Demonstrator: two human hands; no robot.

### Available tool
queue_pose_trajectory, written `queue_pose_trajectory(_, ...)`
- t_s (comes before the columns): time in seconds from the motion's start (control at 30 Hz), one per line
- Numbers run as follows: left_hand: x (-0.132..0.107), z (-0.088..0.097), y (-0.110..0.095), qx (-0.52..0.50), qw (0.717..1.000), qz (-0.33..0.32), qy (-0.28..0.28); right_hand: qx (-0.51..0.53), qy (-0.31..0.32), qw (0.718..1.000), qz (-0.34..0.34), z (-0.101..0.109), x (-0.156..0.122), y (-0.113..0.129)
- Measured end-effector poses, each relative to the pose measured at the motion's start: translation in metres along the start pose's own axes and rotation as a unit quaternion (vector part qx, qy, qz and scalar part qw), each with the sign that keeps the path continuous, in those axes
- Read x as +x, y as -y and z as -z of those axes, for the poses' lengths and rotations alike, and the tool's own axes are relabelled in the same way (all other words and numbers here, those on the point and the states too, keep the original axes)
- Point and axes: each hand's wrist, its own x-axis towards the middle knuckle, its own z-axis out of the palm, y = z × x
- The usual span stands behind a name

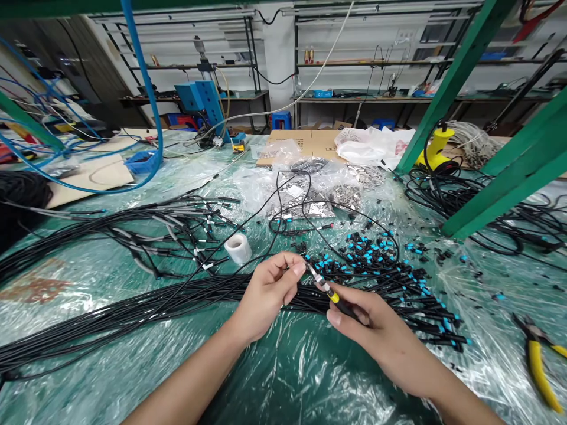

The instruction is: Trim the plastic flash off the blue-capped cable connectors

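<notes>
Risk of nicked black cables (177, 297) from slipping yellow-handled pliers (331, 293), gripped in the right hand (376, 330), beside the pinched-shut left hand (266, 295).

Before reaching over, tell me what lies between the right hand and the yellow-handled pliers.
In the head view, the right hand and yellow-handled pliers have blue-tipped black cable ends between them, then clear plastic sheeting.

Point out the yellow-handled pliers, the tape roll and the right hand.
Yellow-handled pliers (537, 369), head view, on a yellow handle.
Tape roll (238, 249), head view, on its outer wall.
Right hand (376, 321), head view, on its back.
</notes>
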Motion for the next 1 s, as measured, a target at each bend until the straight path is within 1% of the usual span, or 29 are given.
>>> queue_pose_trajectory(0.13, 0.000, 0.001, 0.000, -0.026, 1.000, 0.013, 0.009, 0.127, 0.057, 0.988, -0.060, 0.006, 0.000, -0.003)
queue_pose_trajectory(0.2, 0.000, 0.001, 0.000, -0.035, 0.999, 0.017, 0.011, 0.179, 0.076, 0.978, -0.072, 0.008, 0.001, -0.004)
queue_pose_trajectory(0.23, 0.000, 0.001, 0.000, -0.035, 0.999, 0.016, 0.009, 0.188, 0.080, 0.976, -0.073, 0.008, 0.001, -0.004)
queue_pose_trajectory(0.27, 0.000, 0.001, 0.000, -0.033, 0.999, 0.014, 0.007, 0.179, 0.078, 0.978, -0.070, 0.008, 0.001, -0.003)
queue_pose_trajectory(0.3, 0.000, 0.001, 0.000, -0.028, 1.000, 0.010, 0.004, 0.149, 0.070, 0.984, -0.062, 0.007, 0.002, -0.001)
queue_pose_trajectory(0.37, 0.000, 0.000, 0.000, -0.017, 1.000, 0.003, -0.003, 0.039, 0.030, 0.998, -0.029, 0.004, 0.002, 0.002)
queue_pose_trajectory(0.43, 0.000, 0.000, 0.000, -0.011, 1.000, 0.000, -0.008, -0.092, -0.032, 0.995, 0.005, 0.000, 0.001, 0.002)
queue_pose_trajectory(0.53, -0.001, 0.000, 0.001, -0.012, 1.000, 0.004, -0.013, -0.248, -0.106, 0.962, 0.036, -0.003, 0.001, -0.005)
queue_pose_trajectory(0.63, -0.001, 0.000, 0.003, -0.007, 1.000, 0.007, -0.013, -0.350, -0.143, 0.923, 0.069, -0.001, 0.002, -0.012)
queue_pose_trajectory(0.77, 0.000, -0.001, 0.003, -0.001, 1.000, 0.013, -0.011, -0.447, -0.174, 0.869, 0.119, 0.004, 0.003, -0.016)
queue_pose_trajectory(0.9, 0.000, -0.002, 0.003, -0.007, 1.000, 0.021, -0.013, -0.524, -0.209, 0.812, 0.152, 0.008, 0.005, -0.017)
queue_pose_trajectory(1.0, 0.000, -0.002, 0.003, -0.010, 0.999, 0.025, -0.018, -0.556, -0.227, 0.781, 0.168, 0.007, 0.006, -0.018)
